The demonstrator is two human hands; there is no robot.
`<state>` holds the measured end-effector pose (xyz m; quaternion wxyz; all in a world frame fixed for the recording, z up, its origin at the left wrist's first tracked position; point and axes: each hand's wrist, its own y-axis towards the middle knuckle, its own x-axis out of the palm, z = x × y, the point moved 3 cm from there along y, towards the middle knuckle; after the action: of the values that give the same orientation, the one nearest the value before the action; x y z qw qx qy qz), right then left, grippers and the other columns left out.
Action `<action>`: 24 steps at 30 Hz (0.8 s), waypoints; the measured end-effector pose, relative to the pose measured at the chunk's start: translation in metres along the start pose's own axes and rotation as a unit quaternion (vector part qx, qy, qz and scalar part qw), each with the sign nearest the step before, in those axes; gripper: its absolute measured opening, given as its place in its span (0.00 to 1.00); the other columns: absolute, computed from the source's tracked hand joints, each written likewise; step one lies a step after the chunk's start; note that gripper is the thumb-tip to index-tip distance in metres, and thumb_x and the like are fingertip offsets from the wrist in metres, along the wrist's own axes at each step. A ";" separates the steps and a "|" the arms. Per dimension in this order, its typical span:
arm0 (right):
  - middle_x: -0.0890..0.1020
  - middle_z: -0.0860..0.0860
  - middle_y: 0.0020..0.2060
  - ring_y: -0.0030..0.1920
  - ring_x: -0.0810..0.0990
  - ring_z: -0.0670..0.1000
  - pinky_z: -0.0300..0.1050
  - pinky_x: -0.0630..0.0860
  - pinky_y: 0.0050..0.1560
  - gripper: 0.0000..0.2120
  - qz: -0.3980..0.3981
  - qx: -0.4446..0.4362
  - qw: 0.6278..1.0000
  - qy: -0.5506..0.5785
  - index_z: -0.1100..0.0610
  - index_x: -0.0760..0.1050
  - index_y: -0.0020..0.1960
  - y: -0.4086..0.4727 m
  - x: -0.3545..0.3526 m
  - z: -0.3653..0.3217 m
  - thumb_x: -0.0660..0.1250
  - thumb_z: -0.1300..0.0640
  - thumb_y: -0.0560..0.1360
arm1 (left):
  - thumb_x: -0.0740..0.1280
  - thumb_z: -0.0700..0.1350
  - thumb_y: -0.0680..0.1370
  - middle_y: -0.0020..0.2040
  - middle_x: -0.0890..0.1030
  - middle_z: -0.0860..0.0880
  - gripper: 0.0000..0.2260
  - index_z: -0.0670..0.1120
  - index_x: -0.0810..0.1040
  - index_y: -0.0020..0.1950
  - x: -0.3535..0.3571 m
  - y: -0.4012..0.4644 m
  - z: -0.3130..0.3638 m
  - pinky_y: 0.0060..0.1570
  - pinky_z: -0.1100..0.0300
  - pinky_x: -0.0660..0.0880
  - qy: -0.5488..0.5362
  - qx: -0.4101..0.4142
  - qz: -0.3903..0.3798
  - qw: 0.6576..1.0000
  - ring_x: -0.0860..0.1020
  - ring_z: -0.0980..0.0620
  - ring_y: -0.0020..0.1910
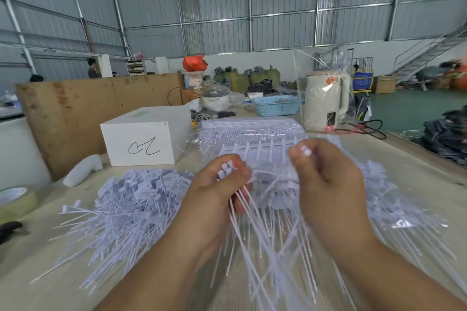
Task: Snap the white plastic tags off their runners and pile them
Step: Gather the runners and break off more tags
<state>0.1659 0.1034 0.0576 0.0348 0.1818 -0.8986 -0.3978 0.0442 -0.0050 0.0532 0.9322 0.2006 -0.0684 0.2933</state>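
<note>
Over table (417, 159), tags (252, 212) between left hand (217, 192), right hand (326, 179).

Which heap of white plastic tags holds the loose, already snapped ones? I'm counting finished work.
The scattered pile of white plastic tags by the left hand; the stack behind remains on runners.

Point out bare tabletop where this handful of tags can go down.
Bare wooden tabletop lies near-left, between the pile of loose white tags and the tape roll. Crowded: centre and right, under both hands, runners and plastic wrap.

A white box (146, 135) with a black scribble; behind it a blue basket (276, 106); a cream kettle (324, 101) rightward.
</note>
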 end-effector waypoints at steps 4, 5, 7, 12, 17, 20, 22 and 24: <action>0.69 0.43 0.24 0.24 0.65 0.42 0.33 0.62 0.26 0.04 -0.119 0.007 0.993 -0.008 0.47 0.75 0.45 0.003 -0.004 0.007 0.64 0.53 0.79 | 0.71 0.44 0.68 0.29 0.75 0.54 0.04 0.54 0.80 0.36 -0.004 0.003 0.006 0.26 0.67 0.69 0.093 0.039 -0.015 0.995 0.72 0.57 0.26; 0.71 0.42 0.26 0.24 0.67 0.42 0.34 0.63 0.27 0.03 -0.169 0.009 0.985 -0.005 0.44 0.73 0.51 0.000 0.000 0.007 0.64 0.52 0.79 | 0.72 0.43 0.69 0.30 0.74 0.55 0.05 0.54 0.80 0.37 -0.004 0.003 0.006 0.26 0.67 0.69 0.121 0.036 -0.031 0.992 0.72 0.57 0.26; 0.75 0.42 0.30 0.27 0.72 0.42 0.35 0.66 0.29 0.14 -0.250 -0.022 0.967 -0.039 0.39 0.66 0.62 -0.008 0.009 0.005 0.64 0.46 0.78 | 0.76 0.40 0.69 0.32 0.75 0.54 0.08 0.52 0.80 0.38 -0.003 0.000 0.004 0.28 0.67 0.69 0.172 0.030 -0.078 0.982 0.72 0.57 0.28; 0.78 0.42 0.37 0.36 0.78 0.41 0.33 0.71 0.38 0.27 -0.290 -0.039 0.956 -0.036 0.34 0.56 0.69 -0.013 0.011 0.000 0.64 0.43 0.75 | 0.71 0.38 0.69 0.38 0.79 0.47 0.05 0.46 0.82 0.43 -0.003 -0.003 0.008 0.35 0.65 0.71 0.184 0.033 -0.166 0.968 0.74 0.54 0.35; 0.72 0.41 0.48 0.35 0.77 0.44 0.39 0.71 0.38 0.38 -0.287 -0.017 0.958 -0.004 0.36 0.51 0.73 -0.008 0.010 -0.003 0.69 0.46 0.71 | 0.71 0.38 0.70 0.40 0.81 0.49 0.08 0.48 0.83 0.45 -0.006 -0.006 0.016 0.35 0.66 0.71 0.194 0.023 -0.196 0.961 0.75 0.54 0.37; 0.71 0.39 0.52 0.37 0.77 0.44 0.37 0.70 0.40 0.38 -0.316 -0.006 0.949 0.012 0.31 0.50 0.71 -0.010 0.010 -0.005 0.69 0.45 0.70 | 0.67 0.32 0.71 0.39 0.82 0.54 0.15 0.49 0.84 0.50 -0.005 -0.011 0.016 0.33 0.65 0.73 0.200 -0.013 -0.261 0.944 0.76 0.59 0.34; 0.71 0.38 0.53 0.39 0.77 0.45 0.38 0.71 0.42 0.37 -0.339 0.008 0.941 0.019 0.28 0.51 0.69 -0.011 0.011 -0.006 0.69 0.44 0.69 | 0.66 0.29 0.71 0.40 0.81 0.44 0.18 0.49 0.84 0.52 -0.007 -0.012 0.017 0.33 0.63 0.74 0.205 -0.035 -0.293 0.933 0.76 0.57 0.33; 0.71 0.38 0.53 0.39 0.78 0.47 0.41 0.73 0.43 0.36 -0.360 0.020 0.932 0.030 0.28 0.52 0.68 -0.012 0.013 -0.005 0.69 0.44 0.69 | 0.65 0.28 0.72 0.45 0.78 0.33 0.21 0.50 0.84 0.54 -0.009 -0.012 0.020 0.34 0.63 0.75 0.200 -0.056 -0.319 0.925 0.76 0.56 0.32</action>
<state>0.1584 0.0874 0.0511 -0.0875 0.5051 -0.7793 -0.3605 0.0435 -0.0273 0.0651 0.9805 0.0963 0.1708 0.0097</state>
